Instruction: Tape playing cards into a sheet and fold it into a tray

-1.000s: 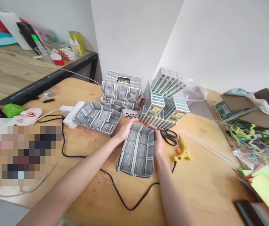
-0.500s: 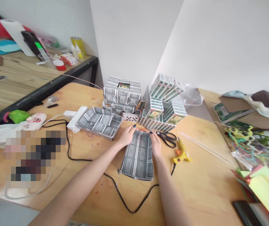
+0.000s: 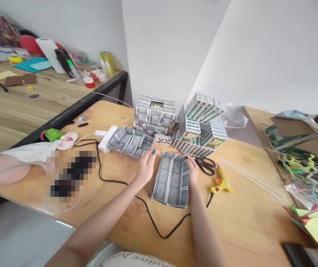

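In front of me on the table lies an open tray made of grey-patterned playing cards point(image 3: 171, 180), its inside facing up. My right hand point(image 3: 192, 170) grips its right wall near the far corner, fingertips over the rim. My left hand point(image 3: 146, 168) is just off the tray's left side, fingers stretched out and holding nothing. A second card tray point(image 3: 132, 142) sits beyond my left hand. Behind it stands a larger block built of the same cards point(image 3: 154, 116). Black-handled scissors point(image 3: 206, 165) and a yellow glue gun point(image 3: 220, 181) lie to the right of my right hand.
Stacked card boxes point(image 3: 200, 126) stand at the back, near a loose playing card point(image 3: 163, 139). A black cable point(image 3: 159, 231) loops around the near tray. A white power strip point(image 3: 108, 139) is at left. Clear glue sticks point(image 3: 250, 178) lie right. Another person's arm point(image 3: 5, 165) rests at left.
My left hand has let go of the tray's far left corner and moved leftward off it. My right hand still holds the right wall. The view has shifted left.
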Demonstrator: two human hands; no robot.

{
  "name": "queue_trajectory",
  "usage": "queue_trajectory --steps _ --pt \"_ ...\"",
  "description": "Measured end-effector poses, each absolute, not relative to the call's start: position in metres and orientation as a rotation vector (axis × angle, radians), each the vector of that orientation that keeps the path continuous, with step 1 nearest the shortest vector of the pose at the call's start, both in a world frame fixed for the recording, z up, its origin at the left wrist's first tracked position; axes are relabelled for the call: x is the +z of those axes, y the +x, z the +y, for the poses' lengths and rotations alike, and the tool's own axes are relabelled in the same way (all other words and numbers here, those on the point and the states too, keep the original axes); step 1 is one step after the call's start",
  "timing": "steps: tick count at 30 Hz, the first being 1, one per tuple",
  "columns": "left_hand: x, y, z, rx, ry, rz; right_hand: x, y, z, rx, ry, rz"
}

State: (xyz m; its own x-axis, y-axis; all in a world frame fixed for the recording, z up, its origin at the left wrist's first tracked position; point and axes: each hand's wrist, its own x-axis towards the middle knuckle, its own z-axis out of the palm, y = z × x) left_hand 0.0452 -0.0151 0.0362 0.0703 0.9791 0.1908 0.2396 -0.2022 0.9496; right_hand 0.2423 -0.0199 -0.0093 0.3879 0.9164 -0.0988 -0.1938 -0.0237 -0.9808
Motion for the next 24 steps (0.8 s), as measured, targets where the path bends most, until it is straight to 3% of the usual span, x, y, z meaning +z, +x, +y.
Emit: queue_trajectory --steps 4,10,15,24 --pt "0.034 -0.024 -0.061 1.317 1.637 1.632 -0.012 0.245 -0.02 1.032 -1.289 -0.76" --pt "0.01 -0.119 -0.08 1.008 2.064 2.366 -0.021 0.249 -0.018 1.044 -1.286 -0.729" --pt "-0.002 -0.142 -0.083 0.709 2.157 2.479 -0.019 0.249 -0.018 1.044 -1.27 -0.707" --pt "-0.002 -0.158 -0.069 0.595 2.057 2.584 -0.019 0.249 -0.019 1.042 -1.263 -0.757"
